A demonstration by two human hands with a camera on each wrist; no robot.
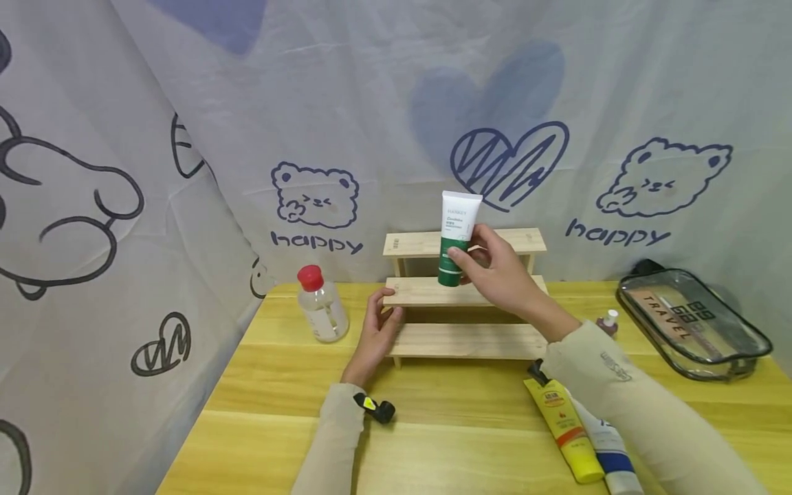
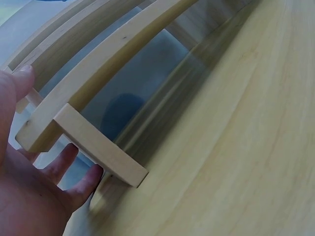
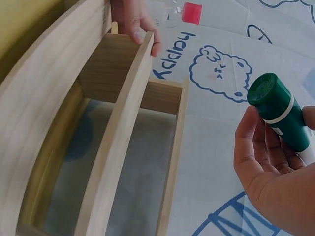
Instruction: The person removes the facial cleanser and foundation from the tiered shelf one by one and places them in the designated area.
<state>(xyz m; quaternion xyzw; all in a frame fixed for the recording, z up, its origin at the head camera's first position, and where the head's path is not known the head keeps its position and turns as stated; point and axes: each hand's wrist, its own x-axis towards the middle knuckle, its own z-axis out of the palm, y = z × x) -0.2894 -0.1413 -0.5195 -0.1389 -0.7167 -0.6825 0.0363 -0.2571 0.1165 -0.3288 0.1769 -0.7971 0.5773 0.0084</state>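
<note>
My right hand (image 1: pixel 504 275) holds up a white and green squeeze tube (image 1: pixel 454 244), green cap downward, in front of the upper tiers of a three-tier wooden rack (image 1: pixel 467 342). In the right wrist view, the fingers wrap behind the tube's green part (image 3: pixel 283 110), with the thumb on the other side. At the rack's left end, my left hand (image 1: pixel 374 337) grips the end of the middle tier. The left wrist view shows the thumb in front of that board and the other fingers beside the rack's lower leg (image 2: pixel 101 145).
A clear bottle with a red cap (image 1: pixel 324 313) stands left of the rack. A yellow tube (image 1: pixel 566 430) and a white and blue tube (image 1: pixel 609 450) lie near the right forearm. Further right are a small white-topped bottle (image 1: pixel 608 321) and a transparent travel pouch (image 1: pixel 693 323). A printed curtain (image 1: pixel 383 89) hangs behind.
</note>
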